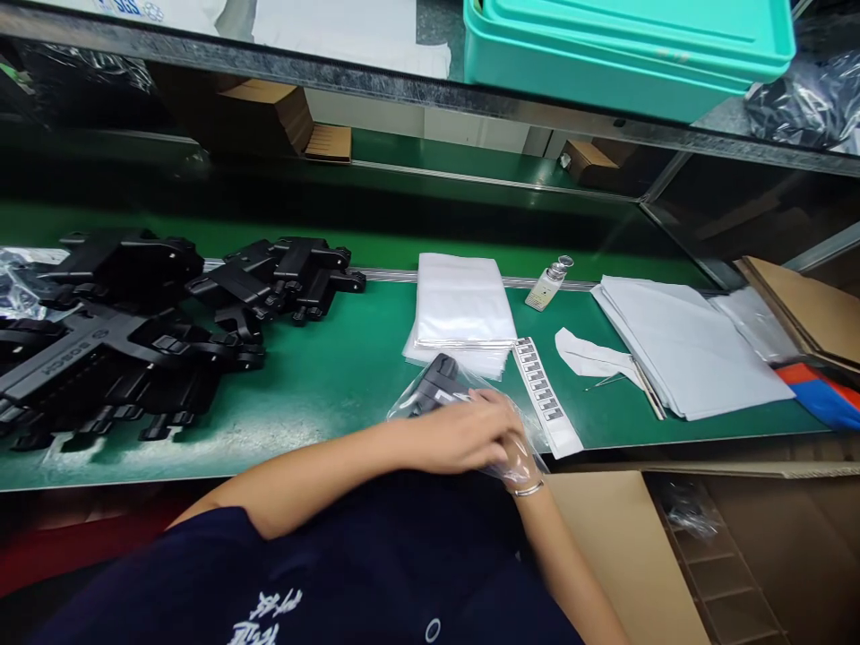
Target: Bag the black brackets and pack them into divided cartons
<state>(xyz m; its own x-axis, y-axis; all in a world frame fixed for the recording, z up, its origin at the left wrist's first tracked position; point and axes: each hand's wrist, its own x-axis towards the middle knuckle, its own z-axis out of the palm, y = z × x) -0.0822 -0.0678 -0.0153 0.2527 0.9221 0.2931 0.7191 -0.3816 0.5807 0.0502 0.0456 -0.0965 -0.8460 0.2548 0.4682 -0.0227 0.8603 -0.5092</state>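
A black plastic part (435, 383) sits inside a clear plastic bag (409, 405) at the near edge of the green bench (336, 367). My left hand (470, 434) lies over the bag, fingers bent and pressed on it. My right hand (520, 466) is mostly hidden under the left hand and the bag film; only its wrist with a thin bracelet shows. A strip of printed labels (544, 394) lies just right of the hands. A stack of clear bags (460, 305) lies behind them.
A pile of black plastic parts (134, 331) fills the left of the bench. A small glass bottle (547, 285), a white cloth (591, 356) and white sheets (685, 345) lie to the right. Cardboard boxes (672, 555) stand below right. A teal crate (624, 45) sits on the shelf above.
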